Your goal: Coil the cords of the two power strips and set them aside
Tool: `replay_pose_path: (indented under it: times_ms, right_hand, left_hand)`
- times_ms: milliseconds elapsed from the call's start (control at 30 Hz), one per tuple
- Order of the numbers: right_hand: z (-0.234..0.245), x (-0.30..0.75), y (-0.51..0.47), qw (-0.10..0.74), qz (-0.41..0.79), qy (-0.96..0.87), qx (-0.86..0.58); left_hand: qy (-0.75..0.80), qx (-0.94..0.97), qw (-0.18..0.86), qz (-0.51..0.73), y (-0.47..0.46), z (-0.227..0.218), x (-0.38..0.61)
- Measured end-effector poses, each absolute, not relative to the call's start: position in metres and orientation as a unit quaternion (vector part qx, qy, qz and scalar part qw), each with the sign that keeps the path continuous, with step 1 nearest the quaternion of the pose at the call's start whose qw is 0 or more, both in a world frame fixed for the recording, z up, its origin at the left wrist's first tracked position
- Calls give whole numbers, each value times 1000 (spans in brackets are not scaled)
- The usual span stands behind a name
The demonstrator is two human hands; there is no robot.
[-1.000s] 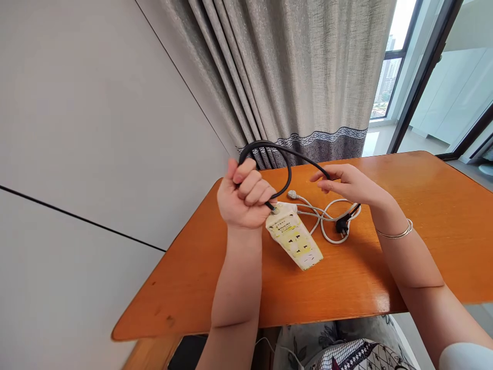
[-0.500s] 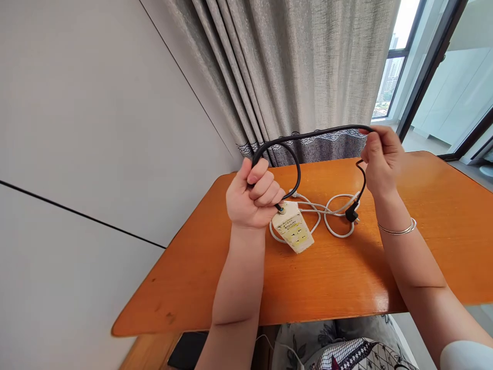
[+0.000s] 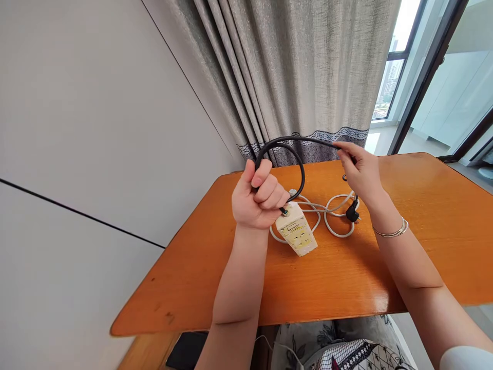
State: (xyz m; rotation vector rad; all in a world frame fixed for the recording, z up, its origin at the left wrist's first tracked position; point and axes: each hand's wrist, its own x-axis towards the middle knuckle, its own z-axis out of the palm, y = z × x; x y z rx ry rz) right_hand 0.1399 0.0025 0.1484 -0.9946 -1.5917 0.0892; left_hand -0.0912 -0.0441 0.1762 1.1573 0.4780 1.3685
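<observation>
My left hand (image 3: 259, 199) is a closed fist around a loop of the black cord (image 3: 299, 169), just above where it enters the cream power strip (image 3: 296, 232), which hangs tilted over the orange table (image 3: 339, 277). My right hand (image 3: 359, 169) pinches the same black cord further along, at about the height of the loop's top. The cord drops behind that hand to its black plug (image 3: 352, 216), which lies on the table. A white cable (image 3: 334, 211) lies coiled beside the strip.
A grey curtain (image 3: 300, 77) hangs behind the table's far edge, and a pale wall (image 3: 96, 133) runs along the left. A window and glass door (image 3: 442, 82) are at the right. Patterned fabric (image 3: 339, 349) shows below the near edge.
My right hand took hold of the black cord, lifted it high to the right, then came back down and left toward the loop. The power strip swung more upright under my left fist.
</observation>
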Motion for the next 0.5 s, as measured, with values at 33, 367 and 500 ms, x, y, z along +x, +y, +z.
replay_pose_path:
  times_ms: [33,367,500]
  right_hand:
    - [148,138,0,558,33,-706,-435]
    - [149,104,-33,294,19,-830,-473]
    - [154,96,-48,255,24,-843,-473]
  left_hand:
    - [199,500,594,598,-44,176,-92]
    - [184,499,550,644,-37,176,-87]
    - [149,557,489,655,-35,170,-78]
